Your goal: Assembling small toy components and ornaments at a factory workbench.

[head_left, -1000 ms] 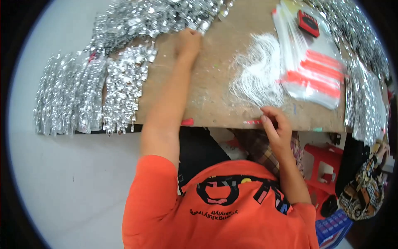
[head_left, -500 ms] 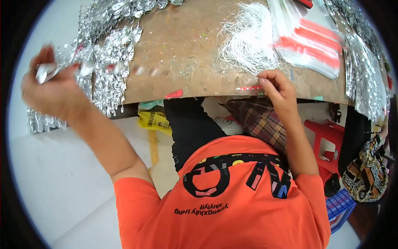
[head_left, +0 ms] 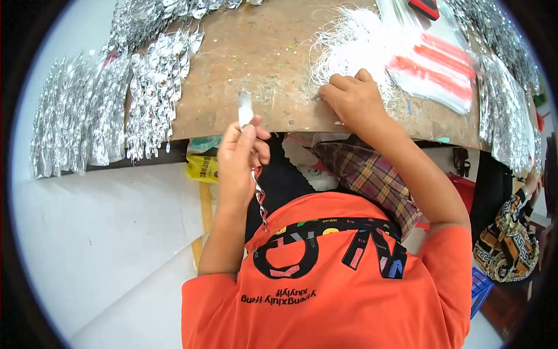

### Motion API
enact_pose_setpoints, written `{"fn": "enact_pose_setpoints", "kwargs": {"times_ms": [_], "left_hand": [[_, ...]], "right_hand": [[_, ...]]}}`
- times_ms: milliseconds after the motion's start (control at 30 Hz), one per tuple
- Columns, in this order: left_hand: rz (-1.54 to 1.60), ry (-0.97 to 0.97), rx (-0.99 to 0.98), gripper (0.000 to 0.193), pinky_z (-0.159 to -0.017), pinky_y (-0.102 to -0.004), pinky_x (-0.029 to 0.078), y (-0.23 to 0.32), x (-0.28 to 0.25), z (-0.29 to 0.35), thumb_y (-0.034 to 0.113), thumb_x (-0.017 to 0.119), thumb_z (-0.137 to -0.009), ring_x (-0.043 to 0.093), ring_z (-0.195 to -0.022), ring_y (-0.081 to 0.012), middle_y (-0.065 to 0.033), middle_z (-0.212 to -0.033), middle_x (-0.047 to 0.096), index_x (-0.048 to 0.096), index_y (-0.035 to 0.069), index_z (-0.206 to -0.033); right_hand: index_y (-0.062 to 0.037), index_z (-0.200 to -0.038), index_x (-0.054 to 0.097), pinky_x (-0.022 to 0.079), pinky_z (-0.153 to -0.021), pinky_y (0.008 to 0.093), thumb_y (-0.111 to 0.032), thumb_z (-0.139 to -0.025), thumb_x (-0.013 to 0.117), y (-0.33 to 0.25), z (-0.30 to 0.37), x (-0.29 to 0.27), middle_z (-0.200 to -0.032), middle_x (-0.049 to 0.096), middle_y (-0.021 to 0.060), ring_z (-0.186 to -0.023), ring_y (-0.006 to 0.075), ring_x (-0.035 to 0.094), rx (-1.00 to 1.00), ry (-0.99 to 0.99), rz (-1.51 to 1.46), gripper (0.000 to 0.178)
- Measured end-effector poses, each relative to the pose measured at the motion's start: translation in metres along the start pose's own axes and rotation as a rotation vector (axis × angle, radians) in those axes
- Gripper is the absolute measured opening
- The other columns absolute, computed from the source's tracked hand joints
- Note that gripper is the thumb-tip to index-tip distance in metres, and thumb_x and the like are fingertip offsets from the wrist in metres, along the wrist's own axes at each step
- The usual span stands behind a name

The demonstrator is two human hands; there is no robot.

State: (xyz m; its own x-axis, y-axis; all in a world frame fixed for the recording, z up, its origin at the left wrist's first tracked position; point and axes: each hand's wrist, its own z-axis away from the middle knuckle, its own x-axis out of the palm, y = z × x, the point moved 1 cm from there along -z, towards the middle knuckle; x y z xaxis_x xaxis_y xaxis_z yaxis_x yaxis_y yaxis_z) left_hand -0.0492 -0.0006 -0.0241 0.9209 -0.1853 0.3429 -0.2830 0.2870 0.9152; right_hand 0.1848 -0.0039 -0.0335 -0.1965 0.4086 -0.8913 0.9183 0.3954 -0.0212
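My left hand (head_left: 239,154) is raised in front of the table's near edge. Its thumb and fingers pinch a silver foil strip (head_left: 245,110), whose flat end points up. The strip's twisted tail (head_left: 261,200) dangles below the hand toward my shirt. My right hand (head_left: 356,102) rests on the tabletop beside a bundle of white string (head_left: 351,38). Its fingers are bent down and closed against the surface; anything between the fingertips is hidden.
Twisted silver foil strips (head_left: 81,116) hang over the table's left edge, and more silver foil (head_left: 508,110) hangs at the right. Plastic packs with red bands (head_left: 436,67) lie beyond my right hand on the brown table (head_left: 250,64). A plaid cloth (head_left: 372,171) hangs below the edge.
My left hand has swung from the far left to the middle, carrying the foil strip. My right hand has moved slightly left and forward onto the table, its fingers now curled down.
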Motion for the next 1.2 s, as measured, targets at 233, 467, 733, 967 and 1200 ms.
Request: {"fn": "enact_pose_setpoints", "kwargs": {"times_ms": [233, 467, 733, 967, 1200], "left_hand": [[-0.228, -0.174, 0.016, 0.029, -0.047, -0.0171, 0.030, 0.027, 0.013, -0.012, 0.019, 0.052, -0.089, 0.043, -0.056, -0.0016, 0.0021, -0.077, 0.053, 0.053, 0.001, -0.112], [-0.355, -0.595, 0.022, 0.029, -0.068, -0.0224, 0.046, -0.012, 0.055, -0.024, 0.014, 0.062, -0.082, 0.054, -0.075, -0.0080, -0.0021, -0.086, 0.060, 0.056, 0.001, -0.108], [-0.416, -0.508, -0.177, 0.016, -0.052, -0.0183, 0.039, 0.002, 0.059, -0.014, 0.018, 0.061, -0.084, 0.047, -0.061, -0.0021, 0.0036, -0.072, 0.055, 0.059, 0.003, -0.090], [-0.429, -0.370, -0.125, 0.018, -0.049, -0.0169, 0.034, 0.001, 0.049, -0.016, 0.020, 0.061, -0.084, 0.043, -0.054, -0.0022, 0.0005, -0.071, 0.061, 0.062, 0.004, -0.090], [-0.374, -0.285, -0.121, 0.020, -0.048, -0.0170, 0.033, -0.004, 0.044, -0.015, 0.021, 0.062, -0.083, 0.042, -0.052, -0.0026, -0.0012, -0.071, 0.062, 0.063, 0.003, -0.092]], "right_hand": [[-0.0104, -0.086, 0.055, 0.036, -0.060, 0.0299, -0.007, -0.066, 0.062, -0.005, -0.002, 0.000, -0.075, 0.051, 0.0046, -0.062, 0.0190, 0.052, 0.041, -0.027, 0.076, 0.022], [-0.0037, -0.097, 0.051, 0.033, -0.046, 0.0217, -0.010, -0.088, 0.048, -0.046, 0.026, -0.046, -0.068, 0.050, 0.0027, -0.052, 0.0066, 0.042, 0.625, -0.023, -1.085, 0.012], [-0.0070, -0.093, 0.050, 0.023, -0.040, 0.0156, -0.015, -0.090, 0.048, -0.041, 0.043, -0.041, -0.062, 0.047, -0.0020, -0.044, 0.0011, 0.032, 0.882, -0.071, -1.756, 0.008], [-0.0078, -0.095, 0.054, 0.027, -0.043, 0.0159, -0.015, -0.089, 0.052, -0.029, 0.057, -0.030, -0.074, 0.060, 0.0037, -0.040, 0.0013, 0.031, 0.867, 0.013, -2.169, 0.009], [-0.0076, -0.101, 0.054, 0.031, -0.054, 0.0186, -0.014, -0.090, 0.049, -0.025, 0.069, -0.027, -0.090, 0.065, 0.0048, -0.038, 0.0006, 0.031, 0.834, 0.154, -2.418, 0.014]]}}
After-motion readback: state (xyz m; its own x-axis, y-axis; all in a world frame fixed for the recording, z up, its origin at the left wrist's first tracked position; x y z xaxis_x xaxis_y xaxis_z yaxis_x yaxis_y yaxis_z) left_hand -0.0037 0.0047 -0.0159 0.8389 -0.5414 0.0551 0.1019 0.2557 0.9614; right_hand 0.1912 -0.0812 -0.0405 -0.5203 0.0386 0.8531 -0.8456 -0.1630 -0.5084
